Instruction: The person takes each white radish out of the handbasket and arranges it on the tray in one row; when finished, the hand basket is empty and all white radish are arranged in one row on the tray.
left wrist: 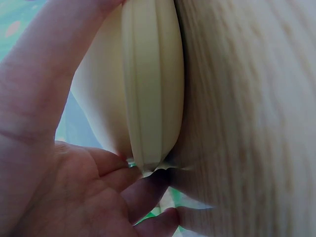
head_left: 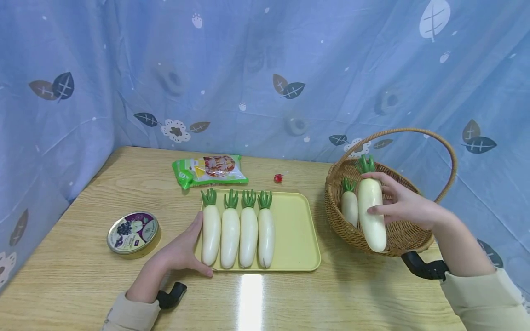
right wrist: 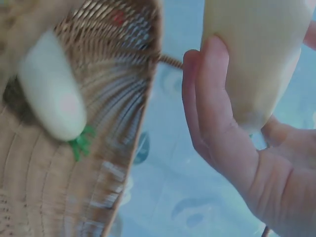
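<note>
My right hand (head_left: 400,202) grips a white radish (head_left: 371,216) with green leaf stubs, holding it over the front of a wicker basket (head_left: 339,230). Thumb and fingers wrap its sides, as the right wrist view also shows. Another white radish (head_left: 349,207) lies inside the basket, at its left. Several white radishes (head_left: 230,239) stand side by side on the left half of a pale yellow tray (head_left: 294,230), leaves pointing away. My left hand (head_left: 182,248) holds the tray's near left corner, thumb at the front edge and fingers along the left side.
A round tin (head_left: 133,233) with a purple fruit label sits left of the left hand. Behind the tray lies a green and white food packet (head_left: 211,170), with a small red object (head_left: 278,178) to its right. The basket's tall handle (head_left: 453,161) arches up. Blue patterned curtains surround the table.
</note>
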`<state>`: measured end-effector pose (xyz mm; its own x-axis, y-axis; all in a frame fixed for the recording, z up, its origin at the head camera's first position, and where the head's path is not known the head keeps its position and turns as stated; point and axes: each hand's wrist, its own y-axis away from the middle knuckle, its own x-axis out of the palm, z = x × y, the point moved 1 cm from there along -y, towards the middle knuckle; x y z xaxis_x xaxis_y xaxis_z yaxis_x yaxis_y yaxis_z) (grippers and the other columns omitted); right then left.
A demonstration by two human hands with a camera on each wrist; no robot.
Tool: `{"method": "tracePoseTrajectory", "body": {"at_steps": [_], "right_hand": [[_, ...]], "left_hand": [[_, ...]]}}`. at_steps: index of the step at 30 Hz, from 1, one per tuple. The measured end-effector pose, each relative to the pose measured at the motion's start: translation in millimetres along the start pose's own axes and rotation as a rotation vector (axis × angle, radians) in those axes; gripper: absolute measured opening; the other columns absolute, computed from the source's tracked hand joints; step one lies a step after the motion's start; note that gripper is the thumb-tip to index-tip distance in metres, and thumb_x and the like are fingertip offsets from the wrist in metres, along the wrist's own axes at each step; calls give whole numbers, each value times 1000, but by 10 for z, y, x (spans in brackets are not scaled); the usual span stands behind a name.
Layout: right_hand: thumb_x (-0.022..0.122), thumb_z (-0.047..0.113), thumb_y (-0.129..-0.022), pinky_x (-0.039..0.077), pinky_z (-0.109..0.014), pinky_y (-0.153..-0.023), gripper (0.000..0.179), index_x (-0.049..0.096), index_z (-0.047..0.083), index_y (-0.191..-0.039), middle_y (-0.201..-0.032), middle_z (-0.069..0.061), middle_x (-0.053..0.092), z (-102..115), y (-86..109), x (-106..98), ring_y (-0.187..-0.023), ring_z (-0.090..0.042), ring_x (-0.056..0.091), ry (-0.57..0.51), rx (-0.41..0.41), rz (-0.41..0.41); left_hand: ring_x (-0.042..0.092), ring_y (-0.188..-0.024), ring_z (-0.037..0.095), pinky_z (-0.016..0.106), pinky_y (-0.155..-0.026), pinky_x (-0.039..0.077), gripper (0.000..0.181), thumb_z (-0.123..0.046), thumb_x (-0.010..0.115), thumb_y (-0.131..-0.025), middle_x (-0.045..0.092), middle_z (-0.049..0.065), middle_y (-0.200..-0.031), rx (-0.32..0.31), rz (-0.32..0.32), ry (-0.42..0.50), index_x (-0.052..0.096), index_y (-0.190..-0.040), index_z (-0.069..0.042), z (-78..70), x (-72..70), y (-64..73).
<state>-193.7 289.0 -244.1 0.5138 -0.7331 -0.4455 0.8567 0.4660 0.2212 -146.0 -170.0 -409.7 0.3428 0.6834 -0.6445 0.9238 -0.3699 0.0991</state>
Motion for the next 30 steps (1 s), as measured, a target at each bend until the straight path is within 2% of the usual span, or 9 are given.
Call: {"method": "tracePoseTrajectory", "body": {"at_steps": [4, 11, 17, 25, 30], "right_hand": [[64, 4, -83, 53, -47, -70, 73, 20, 21, -139, -128, -32, 27, 69, -2, 126, -97, -26, 59, -24, -23, 8], [63, 3, -83, 52, -48, -69, 79, 13, 14, -142, -125, -33, 29, 101, -20, 319, -98, -34, 57, -58, -69, 38], [64, 3, -83, 53, -47, -68, 77, 15, 13, -141, -121, -32, 32, 97, -61, 470, -95, -32, 58, -68, -93, 62], [65, 6, -83, 51, -46, -72, 76, 17, 14, -142, -128, -29, 29, 73, -133, 651, -101, -38, 55, -82, -93, 87], [66, 8, -83, 51, -46, -72, 74, 20, 16, -140, -127, -28, 30, 34, -189, 765, -100, -36, 55, -84, -91, 87]], "left_hand": [[1, -134, 43, 53, -107, 9, 145, -39, 89, -46, -7, 31, -146, 0, 0, -2, -9, -140, 10, -5, -4, 3], [1, -134, 42, 52, -107, 10, 145, -40, 89, -46, -7, 30, -147, -8, 3, -7, -9, -140, 10, -2, 0, -1], [2, -134, 43, 52, -107, 10, 145, -39, 89, -46, -6, 31, -146, -3, 1, -1, -9, -140, 10, -9, -1, 3], [1, -134, 42, 53, -107, 11, 144, -37, 90, -47, -7, 30, -147, -3, 3, 12, -10, -140, 9, -11, -4, 6], [1, -134, 42, 53, -107, 10, 145, -39, 89, -47, -7, 29, -147, 1, 2, 11, -10, -141, 9, 3, 1, 1]]}}
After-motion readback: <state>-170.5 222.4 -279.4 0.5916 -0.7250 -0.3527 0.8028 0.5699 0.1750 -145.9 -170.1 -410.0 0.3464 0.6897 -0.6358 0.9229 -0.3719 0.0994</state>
